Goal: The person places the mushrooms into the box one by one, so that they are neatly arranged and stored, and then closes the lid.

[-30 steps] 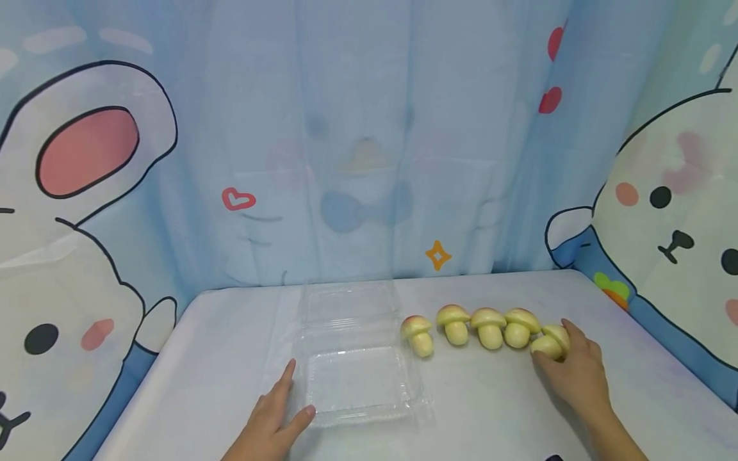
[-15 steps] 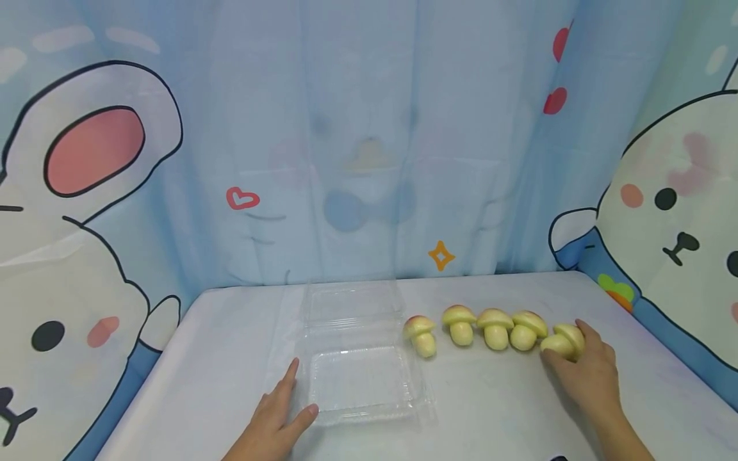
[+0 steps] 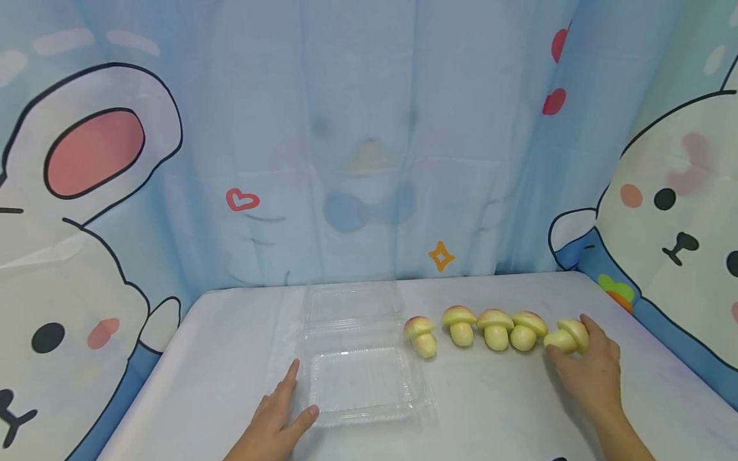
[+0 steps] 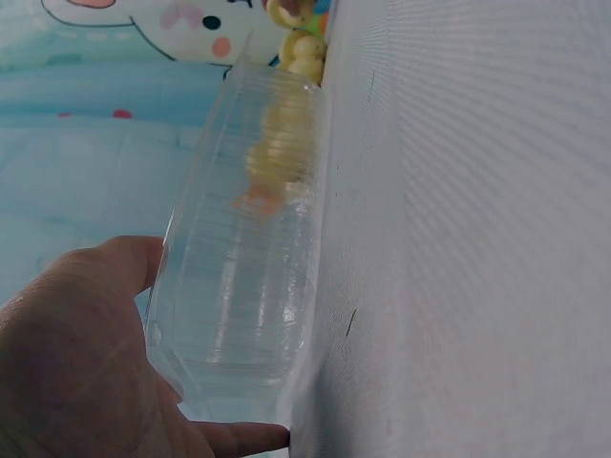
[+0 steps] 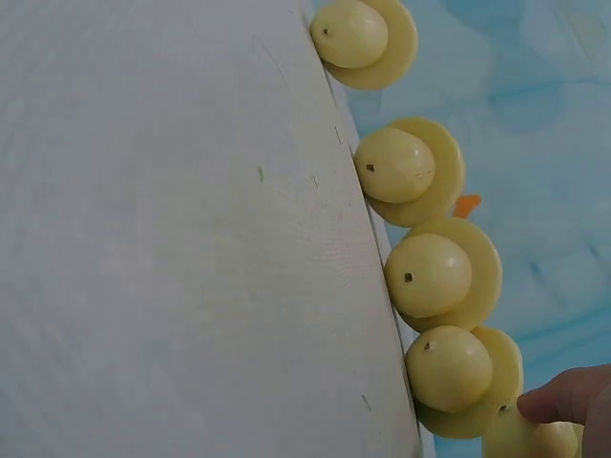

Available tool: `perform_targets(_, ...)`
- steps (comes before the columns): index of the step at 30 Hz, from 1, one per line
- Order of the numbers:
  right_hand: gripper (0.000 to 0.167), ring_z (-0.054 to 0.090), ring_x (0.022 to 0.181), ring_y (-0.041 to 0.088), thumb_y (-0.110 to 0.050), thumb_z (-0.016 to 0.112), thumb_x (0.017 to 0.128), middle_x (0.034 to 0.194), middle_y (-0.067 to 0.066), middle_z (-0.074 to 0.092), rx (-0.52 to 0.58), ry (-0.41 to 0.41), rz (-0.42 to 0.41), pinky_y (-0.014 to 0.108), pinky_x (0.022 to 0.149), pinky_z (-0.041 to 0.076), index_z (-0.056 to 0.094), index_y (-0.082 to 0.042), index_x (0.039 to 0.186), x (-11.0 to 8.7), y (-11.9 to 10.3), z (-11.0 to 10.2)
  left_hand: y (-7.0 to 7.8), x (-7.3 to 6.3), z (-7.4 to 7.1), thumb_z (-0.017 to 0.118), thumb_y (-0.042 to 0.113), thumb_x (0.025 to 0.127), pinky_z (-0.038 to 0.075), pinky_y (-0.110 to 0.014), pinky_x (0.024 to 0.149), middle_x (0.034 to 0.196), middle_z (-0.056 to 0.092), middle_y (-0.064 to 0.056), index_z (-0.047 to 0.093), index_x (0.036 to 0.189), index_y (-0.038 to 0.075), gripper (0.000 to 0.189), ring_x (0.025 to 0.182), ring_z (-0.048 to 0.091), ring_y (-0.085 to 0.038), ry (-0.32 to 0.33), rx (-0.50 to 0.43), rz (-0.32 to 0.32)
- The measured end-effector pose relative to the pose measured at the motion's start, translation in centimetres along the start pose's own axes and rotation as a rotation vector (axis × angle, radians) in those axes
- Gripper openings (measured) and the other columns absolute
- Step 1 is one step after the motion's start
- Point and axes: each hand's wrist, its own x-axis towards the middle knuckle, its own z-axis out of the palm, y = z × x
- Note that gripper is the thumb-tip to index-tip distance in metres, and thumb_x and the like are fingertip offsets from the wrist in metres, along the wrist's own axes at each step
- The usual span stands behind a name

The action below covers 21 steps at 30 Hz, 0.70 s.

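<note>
My right hand (image 3: 594, 371) pinches a yellow toy mushroom (image 3: 571, 336) at the right end of a row, thumb on its stem side and fingers behind its cap. In the right wrist view only the thumb (image 5: 568, 396) shows against that mushroom (image 5: 525, 434). A clear plastic clamshell box (image 3: 363, 384) stands with its lid (image 3: 352, 304) laid back, away from me. Beside its near left corner is my left hand (image 3: 273, 419), fingers spread and fairly straight. The left wrist view shows this hand (image 4: 86, 353) at the box wall (image 4: 229, 286), with thumb and fingers at the corner.
Several like mushrooms (image 3: 494, 330) lie between the box and my right hand, the leftmost one (image 3: 421, 336) close to the box's right side. A white cloth (image 3: 490, 410) covers the table. Behind hangs a blue printed curtain (image 3: 369, 141). A small dark object (image 3: 559, 458) shows at the bottom edge.
My right hand has shifted slightly right with the end mushroom and turned it, so its stem points more to the left. The left hand and the box stay put.
</note>
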Motion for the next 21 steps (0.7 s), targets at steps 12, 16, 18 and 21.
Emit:
perform_targets(12,0.085,0.036,0.134,0.048,-0.011,0.068,0.094,0.153,0.037,0.029,-0.003,0.061,-0.169,0.012,0.074,0.032,0.020,0.002,0.163,-0.9,-2.3,0.8,0.0,0.1,-0.1,0.059,0.055,0.100,0.007,-0.079,0.118,0.164,0.034,-0.027,0.019,0.166,0.008,0.090,0.153,0.030,-0.049,-0.003,-0.005,-0.015)
perform_targets(16,0.085,0.038,0.133,0.049,-0.010,0.068,0.093,0.153,0.037,0.028,-0.001,0.049,-0.169,0.019,0.080,0.038,0.020,0.001,0.163,-1.2,-3.1,1.2,0.1,0.1,-0.2,0.059,0.055,0.100,0.007,-0.078,0.118,0.164,0.034,-0.028,0.019,0.166,0.008,0.090,0.153,0.029,-0.049,-0.008,-0.011,-0.025)
perform_targets(18,0.085,0.039,0.133,0.049,-0.009,0.068,0.094,0.154,0.037,0.028,0.006,0.034,-0.160,0.023,0.083,0.043,0.019,0.000,0.163,-1.4,-3.6,1.5,0.1,0.1,-0.2,0.059,0.055,0.100,0.006,-0.078,0.119,0.164,0.034,-0.027,0.019,0.166,0.009,0.090,0.153,0.028,-0.049,-0.012,-0.015,-0.032)
perform_targets(21,0.086,0.040,0.134,0.048,-0.009,0.069,0.094,0.156,0.035,0.027,0.021,0.011,-0.158,0.029,0.089,0.050,0.019,-0.002,0.164,-1.5,-4.2,1.8,0.0,0.1,-0.2,0.059,0.056,0.100,0.007,-0.077,0.119,0.164,0.034,-0.027,0.019,0.166,0.009,0.091,0.153,0.028,-0.049,-0.014,-0.014,-0.033)
